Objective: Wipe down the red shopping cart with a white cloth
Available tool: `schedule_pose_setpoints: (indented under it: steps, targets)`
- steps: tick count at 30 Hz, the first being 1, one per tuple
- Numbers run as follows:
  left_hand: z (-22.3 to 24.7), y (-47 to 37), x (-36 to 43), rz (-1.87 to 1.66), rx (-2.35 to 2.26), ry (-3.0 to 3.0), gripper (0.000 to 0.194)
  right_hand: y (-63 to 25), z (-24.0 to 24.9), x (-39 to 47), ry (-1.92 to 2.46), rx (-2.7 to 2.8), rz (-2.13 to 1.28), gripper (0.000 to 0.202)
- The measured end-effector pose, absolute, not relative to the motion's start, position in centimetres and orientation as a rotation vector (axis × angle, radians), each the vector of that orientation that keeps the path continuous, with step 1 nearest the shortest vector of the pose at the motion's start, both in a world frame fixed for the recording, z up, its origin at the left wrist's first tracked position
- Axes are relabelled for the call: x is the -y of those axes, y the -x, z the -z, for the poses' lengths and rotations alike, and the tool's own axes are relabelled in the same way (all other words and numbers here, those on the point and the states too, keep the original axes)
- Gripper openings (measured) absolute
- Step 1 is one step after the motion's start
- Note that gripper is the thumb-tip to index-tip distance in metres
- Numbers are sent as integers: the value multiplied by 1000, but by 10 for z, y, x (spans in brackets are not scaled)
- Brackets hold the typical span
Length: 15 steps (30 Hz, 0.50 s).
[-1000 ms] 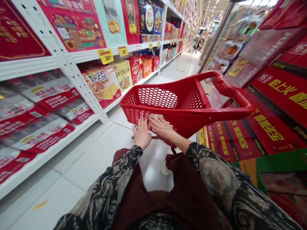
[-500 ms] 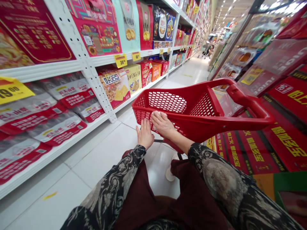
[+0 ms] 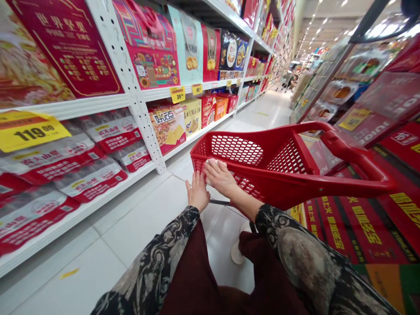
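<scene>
A red plastic shopping cart [image 3: 285,186] stands in front of me, turned so that its side faces me. My right hand [image 3: 221,177] presses a white cloth [image 3: 222,164] against the cart's side near its front corner. Most of the cloth is hidden under that palm; only its edges show. Close beside it, my left hand [image 3: 198,191] lies with straight fingers against the cart's front corner, and nothing shows in it. The cart's basket has a mesh wall, and its handle [image 3: 370,164] points off to the right.
White shelves [image 3: 157,92] on the left carry gift boxes and shrink-wrapped bottle packs [image 3: 92,179]. Red drink cartons [image 3: 364,227] are stacked close behind the cart on the right. A tiled aisle [image 3: 271,107] runs ahead, with a person far down it.
The view has shifted, so the cart and shelves sit slightly lower and further right. My right hand with the cloth has slid a little along the cart's side. My left hand stays beside it.
</scene>
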<state>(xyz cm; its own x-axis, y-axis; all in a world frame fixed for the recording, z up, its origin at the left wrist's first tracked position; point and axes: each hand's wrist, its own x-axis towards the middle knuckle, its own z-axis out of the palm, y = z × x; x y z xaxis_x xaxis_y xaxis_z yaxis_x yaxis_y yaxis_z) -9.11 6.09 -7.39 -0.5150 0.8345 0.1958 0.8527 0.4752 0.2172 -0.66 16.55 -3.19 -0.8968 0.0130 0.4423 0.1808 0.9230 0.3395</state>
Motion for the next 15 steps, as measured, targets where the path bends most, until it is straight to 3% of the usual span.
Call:
schedule_pose_setpoints:
  steps: [10,15]
  targets:
    - [73,104,-54,359,2648,1489,73,12,69,-166,84,2750,552,29]
    - [73,112,-53,396,2670,1478,72,25,55,-156,15,2700,541,32]
